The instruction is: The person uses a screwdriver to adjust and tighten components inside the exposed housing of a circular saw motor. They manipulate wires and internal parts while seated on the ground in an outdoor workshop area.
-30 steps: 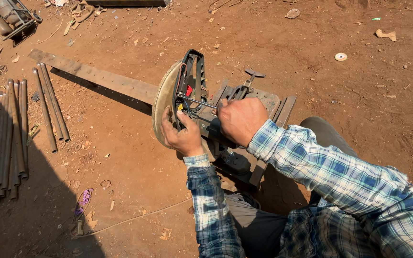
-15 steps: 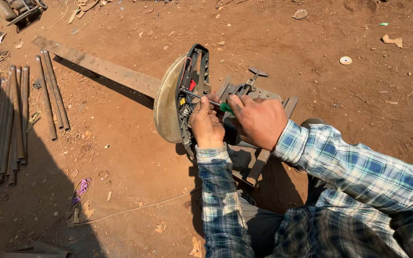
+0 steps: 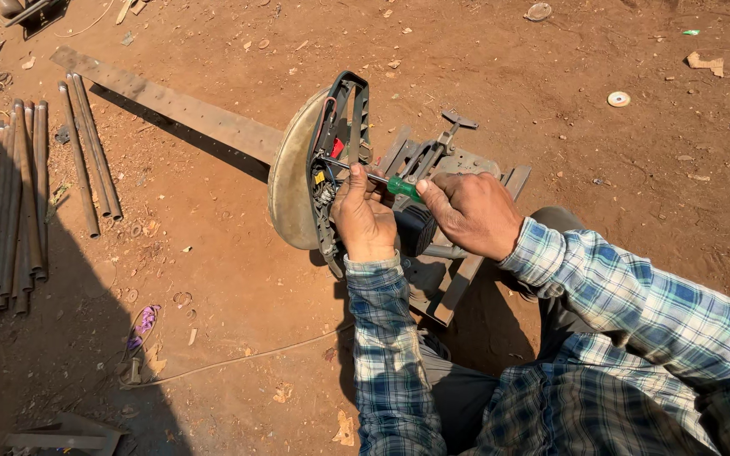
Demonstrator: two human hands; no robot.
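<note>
So the person is sitting on red dirt working on a chop saw (image 3: 399, 211) that's lying in front of them, with its handle housing (image 3: 340, 152) opened up so the wires inside are showing. The right hand (image 3: 471, 211) is gripping a green-handled screwdriver (image 3: 394, 183), fingers curled snug around the handle, thumb lying along the top. The shaft is running out past those fingertips to the left, and the tip is poking into the open housing near a small red part (image 3: 337, 148).

The left hand (image 3: 363, 221) is sitting right under the screwdriver shaft, fingers bent and pressing against the edge of the housing, steadying it. I can't tell whether it's actually pinching anything small, since the fingertips are tucked into the wiring. The two hands are almost touching, just the green handle between them.

Just beyond the left fingers, the big round blade guard (image 3: 291, 181) is standing on edge, dusty and tan. Beyond the right knuckles, the saw's metal base and clamp screw (image 3: 449, 135) are sticking out.

Well away from both hands, a long flat steel bar (image 3: 162, 97) is lying behind the guard, and a bundle of rusty pipes (image 3: 19, 194) is lying off to the far left, partly in shadow. Both plaid sleeves (image 3: 635, 304) are filling the bottom.
</note>
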